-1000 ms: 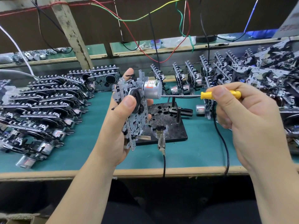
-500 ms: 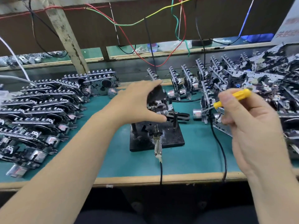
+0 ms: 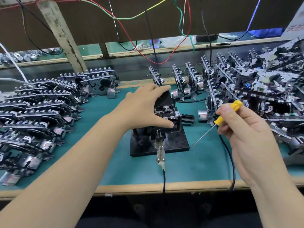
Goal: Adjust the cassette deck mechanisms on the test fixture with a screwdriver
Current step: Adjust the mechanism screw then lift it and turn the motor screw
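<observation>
Test fixture mid-bench, cassette deck mechanism seated on it; left hand curled over the mechanism, gripping; right hand pinches the yellow screwdriver – tip hanging beside the baseplate; a loosened grip could let the mechanism shift off its posts.

i see my teal bench carrying the black test fixture, with cassette mechanisms stacked left and right.

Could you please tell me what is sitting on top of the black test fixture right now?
A cassette deck mechanism sits on the black test fixture, gripped by the left hand. The hand covers the mechanism's left side, so its seating there cannot be seen.
</observation>
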`<state>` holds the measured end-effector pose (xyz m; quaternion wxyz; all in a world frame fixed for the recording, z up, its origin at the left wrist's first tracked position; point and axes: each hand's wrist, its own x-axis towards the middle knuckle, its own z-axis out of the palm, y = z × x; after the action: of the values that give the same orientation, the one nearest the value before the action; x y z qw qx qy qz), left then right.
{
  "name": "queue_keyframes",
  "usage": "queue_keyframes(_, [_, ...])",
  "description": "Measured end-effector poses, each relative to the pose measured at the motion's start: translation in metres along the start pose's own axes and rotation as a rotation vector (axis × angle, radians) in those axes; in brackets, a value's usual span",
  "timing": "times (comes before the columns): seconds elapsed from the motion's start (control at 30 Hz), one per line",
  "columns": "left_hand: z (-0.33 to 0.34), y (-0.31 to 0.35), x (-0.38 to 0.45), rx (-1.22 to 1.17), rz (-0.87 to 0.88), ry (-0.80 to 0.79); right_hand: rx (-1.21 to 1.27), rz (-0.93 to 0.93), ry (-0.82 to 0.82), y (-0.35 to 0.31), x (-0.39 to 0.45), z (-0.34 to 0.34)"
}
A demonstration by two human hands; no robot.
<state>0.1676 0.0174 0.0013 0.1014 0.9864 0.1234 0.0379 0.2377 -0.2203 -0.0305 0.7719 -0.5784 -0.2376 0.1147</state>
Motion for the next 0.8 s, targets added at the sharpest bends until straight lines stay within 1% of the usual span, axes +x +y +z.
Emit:
queue_keyframes(0.1, [0.0,0.002,0.001,-0.033,0.004,0.007,-0.008,0.027,-0.017,0.003,0.001,0.005])
queue_keyframes(0.23, [0.003,0.003,0.004,0.06,0.007,-0.045,-0.045,0.056,-0.036,0.007,0.003,0.007])
queue_keyframes(0.3, [0.004,0.002,0.007,0.097,0.016,-0.05,-0.094,0.044,-0.079,0.007,0.005,0.01])
queue_keyframes(0.37, [0.005,0.002,0.008,0.1,0.022,-0.045,-0.172,0.013,-0.142,0.005,0.013,0.015])
queue_keyframes(0.53, [0.007,0.003,0.009,0.085,0.023,-0.037,-0.491,-0.018,-0.34,0.008,0.04,0.042])
queue_keyframes(0.6, [0.004,0.0,0.004,-0.045,0.048,-0.014,-0.63,-0.082,-0.387,0.013,0.041,0.051])
queue_keyframes(0.7, [0.001,-0.019,-0.017,-0.35,0.076,0.157,-0.747,-0.173,-0.394,0.02,0.035,0.053])
queue_keyframes(0.73, [0.004,-0.028,-0.027,-0.399,0.078,0.192,-0.764,-0.193,-0.393,0.023,0.034,0.052])
queue_keyframes(0.8, [0.013,-0.041,-0.048,-0.418,0.068,0.203,-0.767,-0.213,-0.398,0.026,0.035,0.049])
